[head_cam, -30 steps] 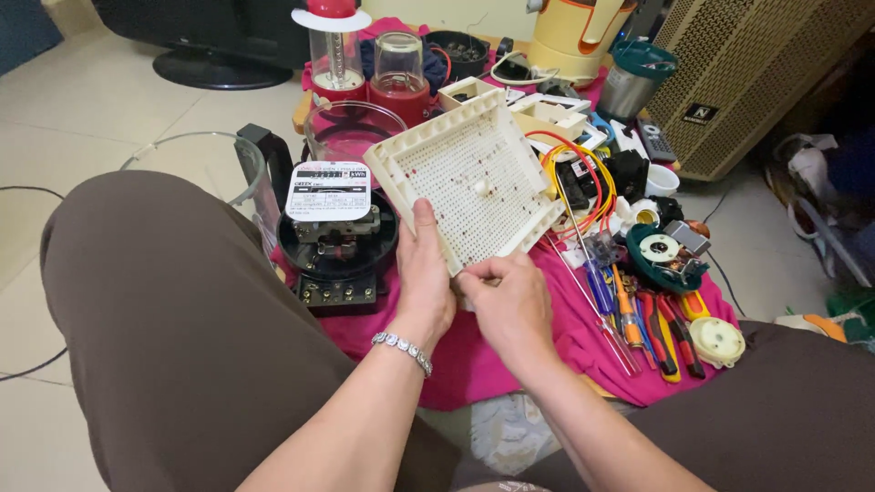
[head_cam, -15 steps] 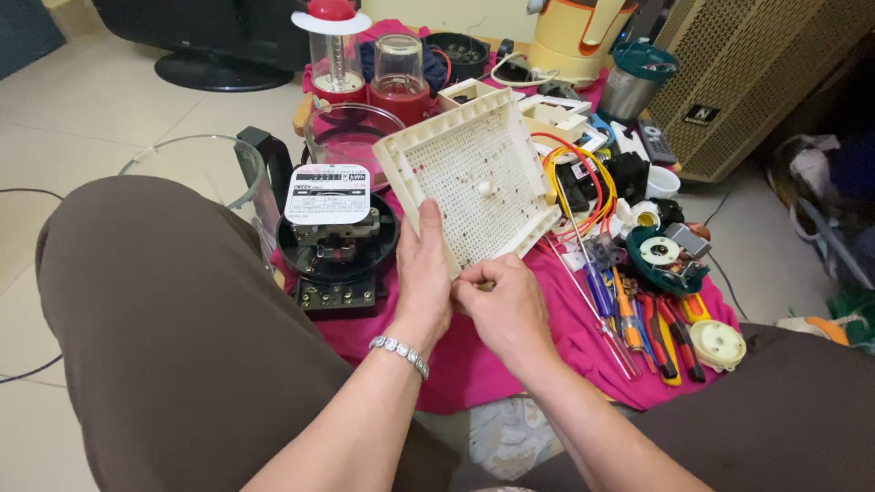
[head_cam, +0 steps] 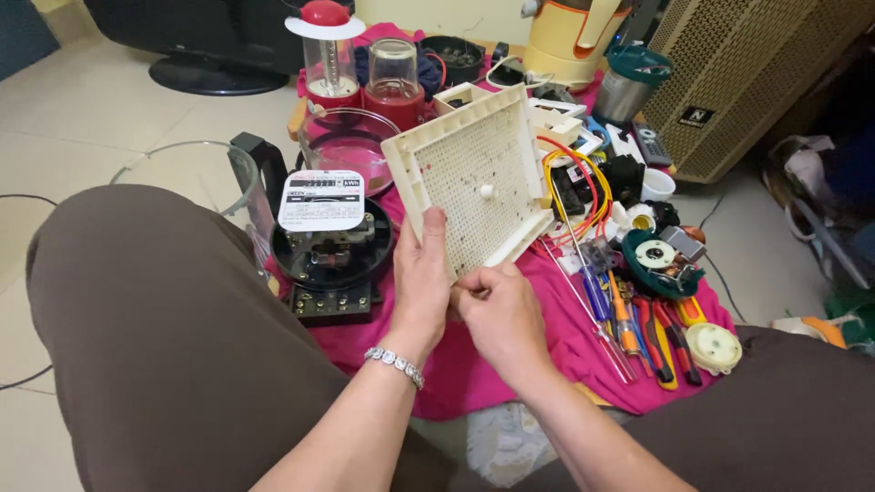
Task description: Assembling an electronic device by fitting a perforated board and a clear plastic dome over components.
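The white perforated grille panel (head_cam: 474, 178) now stands more upright than it did a second ago: then it leaned back almost flat over the pink cloth (head_cam: 547, 355), and now its far edge is raised and its ribbed inner face is turned toward the person. This suggests the person is turning it to look at its lower edge or back side. The panel is in the air above the cloth, between the black electric meter (head_cam: 330, 251) and the bundle of coloured wires (head_cam: 583, 187). The left hand (head_cam: 421, 273) is closed on the lower left edge of the panel, with the thumb lying on the perforated face. The right hand (head_cam: 499, 310) is just below the bottom corner and pinches it with curled fingers, so both hands carry it. To the right, on the cloth, lie the screwdrivers and pliers (head_cam: 638, 328), well apart from the hands. Behind the panel stand the glass blender jars (head_cam: 365, 73)
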